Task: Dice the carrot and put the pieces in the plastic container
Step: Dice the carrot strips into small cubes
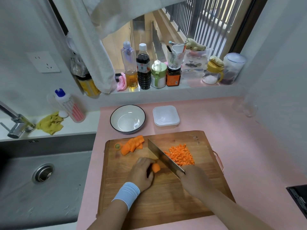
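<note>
My left hand (pixel 142 174) curls round a carrot chunk (pixel 156 167) on the wooden cutting board (pixel 166 196). My right hand (pixel 194 181) grips the knife (pixel 164 157), and diced carrot (pixel 180 154) lies just right of its blade. Beyond the board, the plastic container (pixel 166 126) sits on the pink counter (pixel 240 146). The steel sink (pixel 25 180) is to the board's left.

Under both hands, cutting board (pixel 166 201). Between left hand (pixel 142 173) and right hand (pixel 194 181), knife (pixel 164 157) beside carrot chunk (pixel 156 168). Beyond right hand, diced pieces (pixel 181 154); beyond left, carrot slices (pixel 132 144). Farther behind, bowl (pixel 127 119) left of plastic container (pixel 166 117).
</note>
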`<state>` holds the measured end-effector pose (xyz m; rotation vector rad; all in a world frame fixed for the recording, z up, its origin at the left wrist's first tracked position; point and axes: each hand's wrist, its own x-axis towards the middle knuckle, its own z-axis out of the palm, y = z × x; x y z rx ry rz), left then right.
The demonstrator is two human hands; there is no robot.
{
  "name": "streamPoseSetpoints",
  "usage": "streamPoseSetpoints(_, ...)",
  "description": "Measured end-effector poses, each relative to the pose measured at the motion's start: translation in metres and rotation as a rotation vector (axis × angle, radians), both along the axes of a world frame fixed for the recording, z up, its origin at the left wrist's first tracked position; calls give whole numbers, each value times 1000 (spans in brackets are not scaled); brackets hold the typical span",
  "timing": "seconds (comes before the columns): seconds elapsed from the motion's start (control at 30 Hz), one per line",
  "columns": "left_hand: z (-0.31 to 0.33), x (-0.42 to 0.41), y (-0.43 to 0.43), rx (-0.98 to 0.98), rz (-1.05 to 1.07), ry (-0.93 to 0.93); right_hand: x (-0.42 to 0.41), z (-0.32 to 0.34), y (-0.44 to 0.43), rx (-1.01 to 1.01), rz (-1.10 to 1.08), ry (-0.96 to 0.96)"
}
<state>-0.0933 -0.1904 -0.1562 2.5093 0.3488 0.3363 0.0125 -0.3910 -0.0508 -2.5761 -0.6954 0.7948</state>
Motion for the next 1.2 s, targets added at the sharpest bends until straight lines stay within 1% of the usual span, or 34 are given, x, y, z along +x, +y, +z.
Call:
streamPoseSetpoints(0.23,-12,3,-6,24,55,-70,-2,-4,-1,18,69,-9)
streamPoseSetpoints(0.33,-17,4,-11,45,46,-148,-3,-6,-2,30,97,-35)
streamPoseSetpoints(0.47,-23,1,-15,117,-54,-242,-8,-7,-4,27,140,-148)
streamPoseSetpoints(0.67,-25,1,-18,141,-73,-288,-26,-3,-5,-8,184,-268)
streamPoseSetpoints(0.97,-24,2,-17,116,-67,-330,-35,0,-7,-144,131,-269)
streamPoseSetpoints(1.2,-30,3,-15,123,-47,-321,-30,-5,-8,-146,133,-234)
